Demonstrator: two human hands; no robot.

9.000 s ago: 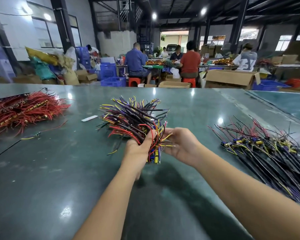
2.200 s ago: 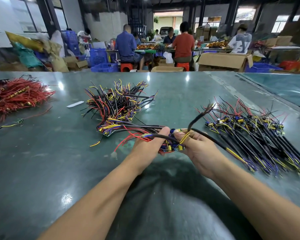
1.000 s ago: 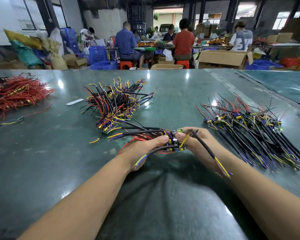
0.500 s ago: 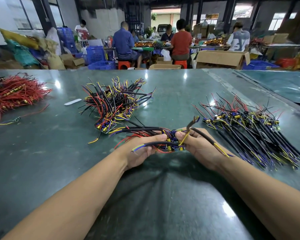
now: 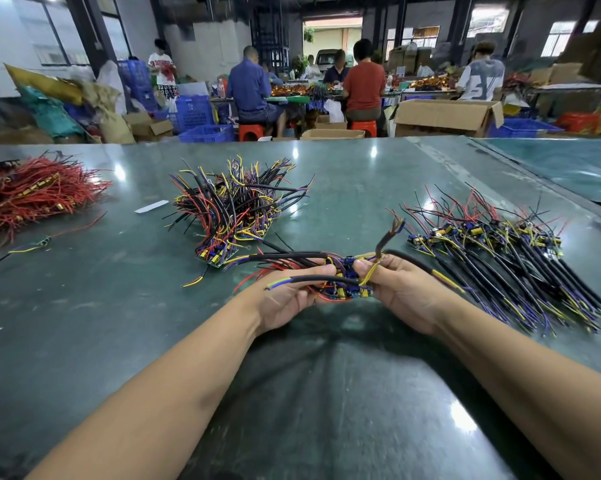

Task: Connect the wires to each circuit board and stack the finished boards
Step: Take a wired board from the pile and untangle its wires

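Black wire (image 5: pixel 389 237) has swung up; no writing legible.

No legible text — only large blurred print on far worker's white shirt (image 5: pixel 481 83).

Factory assembly hall: long green worktable (image 5: pixel 84 323) heaped with wire bundles (image 5: pixel 236 206), seated workers (image 5: pixel 250 88) at benches, cardboard boxes (image 5: pixel 444 117), blue crates (image 5: pixel 195 114), steel columns.
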